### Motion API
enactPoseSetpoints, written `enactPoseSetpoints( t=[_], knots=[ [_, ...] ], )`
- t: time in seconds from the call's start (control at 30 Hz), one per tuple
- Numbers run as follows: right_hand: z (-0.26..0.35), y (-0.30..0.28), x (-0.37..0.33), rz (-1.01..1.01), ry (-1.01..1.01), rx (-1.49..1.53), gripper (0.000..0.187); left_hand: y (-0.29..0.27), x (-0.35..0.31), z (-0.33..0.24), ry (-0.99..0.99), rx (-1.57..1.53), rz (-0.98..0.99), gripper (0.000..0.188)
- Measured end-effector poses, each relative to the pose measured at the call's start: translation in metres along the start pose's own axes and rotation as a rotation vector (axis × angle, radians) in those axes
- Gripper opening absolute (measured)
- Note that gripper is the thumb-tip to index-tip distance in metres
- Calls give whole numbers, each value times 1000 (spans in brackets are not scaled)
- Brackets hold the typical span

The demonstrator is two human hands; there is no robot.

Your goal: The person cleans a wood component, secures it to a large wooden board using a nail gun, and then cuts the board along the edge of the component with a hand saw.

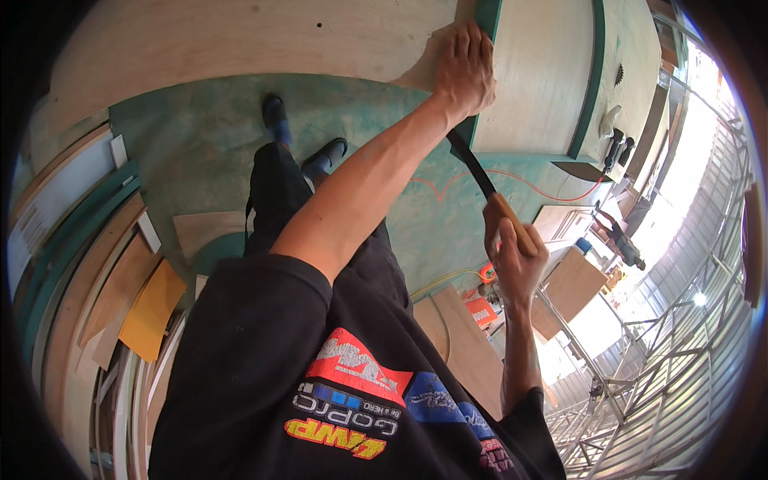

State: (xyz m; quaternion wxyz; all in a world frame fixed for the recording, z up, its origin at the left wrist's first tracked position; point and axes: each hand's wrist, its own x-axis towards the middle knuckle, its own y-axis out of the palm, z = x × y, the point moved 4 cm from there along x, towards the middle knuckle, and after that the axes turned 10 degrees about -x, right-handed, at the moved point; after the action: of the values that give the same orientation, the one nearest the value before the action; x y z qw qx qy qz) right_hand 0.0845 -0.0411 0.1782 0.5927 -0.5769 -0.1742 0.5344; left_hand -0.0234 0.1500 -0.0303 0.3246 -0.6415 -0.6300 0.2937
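Observation:
My left hand (466, 70) is at the dark green edge (486, 14) of a large pale wooden board (280, 36), its fingers curled down over that edge. In my right hand (516, 260) is the wooden handle of a long, dark, flat file (474, 166). The file slants up and left from my right fist, and its far end meets the green edge just below my left wrist. What lies under my left palm is hidden.
Another pale panel (540, 72) lies to the right, with a circular saw blade (619, 74) and black power tool (614, 150) beyond. An orange cord (520, 174) crosses the green floor (192, 144). Stacked boards (112, 296) stand left. A person (622, 242) is far right.

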Motion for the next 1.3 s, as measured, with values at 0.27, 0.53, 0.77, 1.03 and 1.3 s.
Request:
enactPoseSetpoints(
  t=[0.27,0.53,0.77,1.03,1.3],
  knots=[
    [-12,0,-7,-73,-107,-111,31,1,1,1,-3,-7,5,78],
    [-8,-16,-31,-31,-1,-31,29,0,2,3,0,-22,-47,75],
    [-3,-23,-33,-39,82,35,29,3,2,5,-10,9,-7,76],
    [-18,8,-10,-58,45,6,30,2,3,-2,-6,10,-31,74],
    [-17,10,-15,-104,-73,-35,30,3,-1,-1,-7,30,-68,74]
  ],
)
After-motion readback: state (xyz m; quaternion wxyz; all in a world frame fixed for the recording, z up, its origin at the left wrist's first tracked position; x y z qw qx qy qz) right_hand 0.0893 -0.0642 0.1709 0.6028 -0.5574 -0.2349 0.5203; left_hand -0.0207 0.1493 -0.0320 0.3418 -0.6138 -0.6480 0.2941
